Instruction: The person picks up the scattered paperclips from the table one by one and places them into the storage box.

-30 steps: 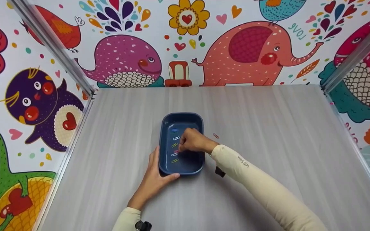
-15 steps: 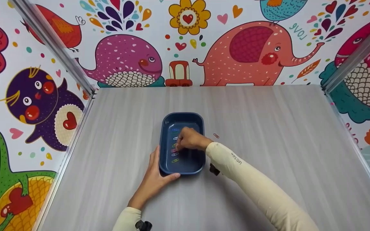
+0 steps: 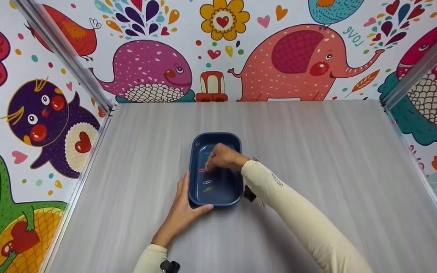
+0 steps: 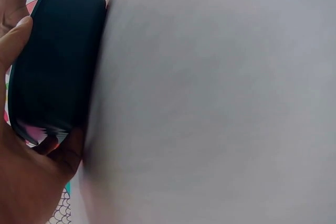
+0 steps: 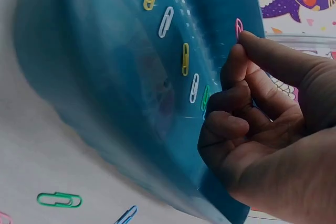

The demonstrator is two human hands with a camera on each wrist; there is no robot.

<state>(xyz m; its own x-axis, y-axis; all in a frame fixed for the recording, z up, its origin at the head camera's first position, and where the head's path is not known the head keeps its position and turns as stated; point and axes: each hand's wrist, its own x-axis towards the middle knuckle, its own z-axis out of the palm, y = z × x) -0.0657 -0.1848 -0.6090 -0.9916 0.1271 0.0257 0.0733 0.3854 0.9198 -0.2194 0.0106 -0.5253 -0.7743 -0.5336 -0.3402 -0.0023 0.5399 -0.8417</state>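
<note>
We see the blue tray [image 3: 226,194] standing on the pale grey surface [image 3: 328,159], its long sides running away from the person. The left hand [image 3: 182,209] holds it at the near left corner, thumb on the near end and the other fingers against the left wall. The right hand [image 3: 225,156] reaches inside over the right side, and we see its thumb and forefinger pinching a pink clip [image 5: 239,25], the remaining fingers curled in towards the palm. We cannot tell whether that clip touches the tray's bottom. Along the bottom we find a line of others: two yellow clips [image 5: 185,59] alternating with two white clips [image 5: 166,22], then a green clip [image 5: 205,97], with a blue clip [image 3: 206,153] towards the far end. Outside, on the surface near the tray, our right wrist view shows a second green clip [image 5: 59,200] and a second blue clip [image 5: 126,215], the latter cut by the frame's edge. Both arms wear cream sleeves [image 3: 298,212], and behind the surface we see a wall [image 3: 256,85] printed with bright cartoon animals.
</note>
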